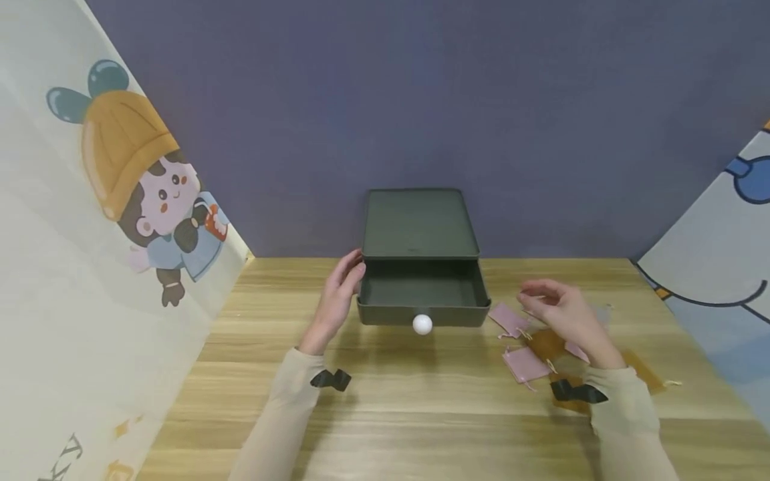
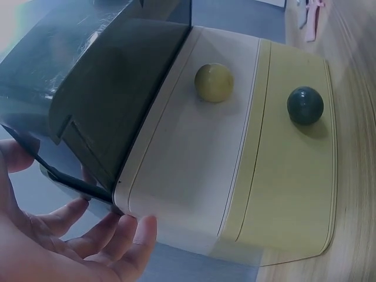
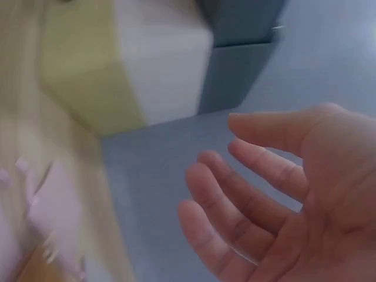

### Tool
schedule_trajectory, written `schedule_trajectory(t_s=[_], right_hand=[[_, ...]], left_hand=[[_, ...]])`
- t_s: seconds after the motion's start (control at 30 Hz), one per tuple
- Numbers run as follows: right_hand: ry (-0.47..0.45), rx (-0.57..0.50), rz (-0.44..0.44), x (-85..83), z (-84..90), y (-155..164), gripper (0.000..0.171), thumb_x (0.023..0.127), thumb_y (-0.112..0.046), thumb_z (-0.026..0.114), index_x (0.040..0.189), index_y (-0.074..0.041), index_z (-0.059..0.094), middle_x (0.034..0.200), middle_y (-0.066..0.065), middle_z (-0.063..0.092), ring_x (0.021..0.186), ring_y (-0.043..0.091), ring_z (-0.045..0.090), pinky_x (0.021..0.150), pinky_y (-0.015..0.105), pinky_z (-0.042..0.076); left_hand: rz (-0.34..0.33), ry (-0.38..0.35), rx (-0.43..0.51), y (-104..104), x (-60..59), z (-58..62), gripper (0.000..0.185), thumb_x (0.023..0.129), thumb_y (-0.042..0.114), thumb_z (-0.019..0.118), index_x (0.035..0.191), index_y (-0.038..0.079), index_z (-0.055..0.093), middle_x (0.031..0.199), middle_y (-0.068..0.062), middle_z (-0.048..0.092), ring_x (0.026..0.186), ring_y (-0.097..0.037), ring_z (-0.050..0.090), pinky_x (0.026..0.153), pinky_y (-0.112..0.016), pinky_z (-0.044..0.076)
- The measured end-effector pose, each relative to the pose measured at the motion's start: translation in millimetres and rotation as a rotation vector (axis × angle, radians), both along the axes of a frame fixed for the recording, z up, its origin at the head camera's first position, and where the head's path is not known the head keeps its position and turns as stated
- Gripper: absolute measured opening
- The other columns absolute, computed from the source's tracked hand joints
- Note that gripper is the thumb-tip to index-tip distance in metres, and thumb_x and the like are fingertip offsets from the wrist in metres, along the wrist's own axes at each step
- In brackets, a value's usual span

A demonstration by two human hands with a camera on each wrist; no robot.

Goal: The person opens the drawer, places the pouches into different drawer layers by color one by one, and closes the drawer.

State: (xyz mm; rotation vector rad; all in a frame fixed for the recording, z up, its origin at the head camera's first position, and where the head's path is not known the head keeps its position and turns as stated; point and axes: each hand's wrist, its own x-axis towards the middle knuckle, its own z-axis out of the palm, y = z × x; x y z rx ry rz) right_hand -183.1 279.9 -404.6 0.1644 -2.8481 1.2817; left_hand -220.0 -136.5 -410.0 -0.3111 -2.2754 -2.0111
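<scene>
A small drawer cabinet point(image 1: 418, 224) stands against the back wall, its dark green top drawer point(image 1: 388, 316) pulled out and bare inside. That drawer has a white knob point(image 1: 422, 325). Below it, in the left wrist view, are a white drawer point(image 2: 182, 158) and a yellow-green drawer point(image 2: 288, 194), both pushed in. My left hand point(image 1: 337, 300) rests its fingertips along the cabinet's left side, near the open drawer. My right hand point(image 1: 565, 317) hovers over the pouches with nothing in it, fingers loosely bent. Under it lie pink pouches point(image 1: 525, 365) and an orange-brown pouch point(image 1: 544, 345).
More drawstring pouches, including an orange-brown pouch point(image 1: 644, 371), lie to the right, partly hidden by my right forearm. A blue-grey wall point(image 1: 421, 100) closes off the back of the wooden table point(image 1: 421, 414). Printed side panels flank it left and right.
</scene>
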Motion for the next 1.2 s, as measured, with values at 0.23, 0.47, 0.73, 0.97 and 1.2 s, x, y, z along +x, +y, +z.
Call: schedule_trajectory(t_s=[0.23, 0.47, 0.73, 0.97, 1.2], right_hand=[[0.005, 0.131, 0.034, -18.3, -44.3, 1.1, 0.055, 0.104, -0.037, 0.070, 0.142, 0.003, 0.063, 0.132, 0.025, 0.072, 0.113, 0.039, 0.073, 0.087, 0.041, 0.062], [-0.011, 0.182, 0.047, -19.9, -71.4, 8.8, 0.053, 0.100, -0.034, 0.076, 0.133, 0.007, 0.067, 0.121, 0.026, 0.075, 0.108, 0.041, 0.074, 0.087, 0.049, 0.063], [-0.078, 0.191, 0.030, -18.5, -81.6, 11.6, 0.058, 0.097, -0.031, 0.078, 0.136, 0.009, 0.063, 0.126, 0.028, 0.072, 0.111, 0.040, 0.071, 0.089, 0.049, 0.063], [-0.108, 0.242, 0.009, -20.7, -84.3, 13.2, 0.053, 0.097, -0.033, 0.077, 0.130, 0.007, 0.068, 0.114, 0.021, 0.075, 0.102, 0.032, 0.071, 0.081, 0.039, 0.059], [-0.109, 0.230, -0.003, -22.8, -88.3, 14.4, 0.044, 0.099, -0.032, 0.075, 0.124, 0.004, 0.073, 0.110, 0.018, 0.075, 0.096, 0.025, 0.068, 0.076, 0.033, 0.054]], left_hand=[[0.013, 0.007, 0.001, 1.1, 1.6, -0.3, 0.059, 0.111, 0.033, 0.048, 0.163, 0.006, 0.041, 0.166, -0.017, 0.047, 0.150, -0.037, 0.049, 0.100, -0.034, 0.049], [0.017, 0.012, 0.011, 2.2, 1.4, -2.3, 0.059, 0.111, 0.033, 0.049, 0.163, 0.006, 0.041, 0.165, -0.017, 0.047, 0.150, -0.037, 0.048, 0.112, -0.054, 0.049], [0.024, 0.033, 0.007, 4.8, -0.3, -5.8, 0.058, 0.111, 0.033, 0.048, 0.162, 0.006, 0.043, 0.163, -0.017, 0.049, 0.147, -0.037, 0.051, 0.099, -0.036, 0.050], [0.009, 0.035, 0.006, 3.2, -0.8, -4.5, 0.057, 0.111, 0.031, 0.049, 0.161, 0.005, 0.043, 0.162, -0.019, 0.050, 0.146, -0.038, 0.052, 0.103, -0.039, 0.052], [0.002, 0.033, 0.009, 0.2, -3.8, -5.7, 0.057, 0.111, 0.029, 0.050, 0.160, 0.002, 0.042, 0.160, -0.021, 0.050, 0.145, -0.039, 0.053, 0.111, -0.052, 0.051]])
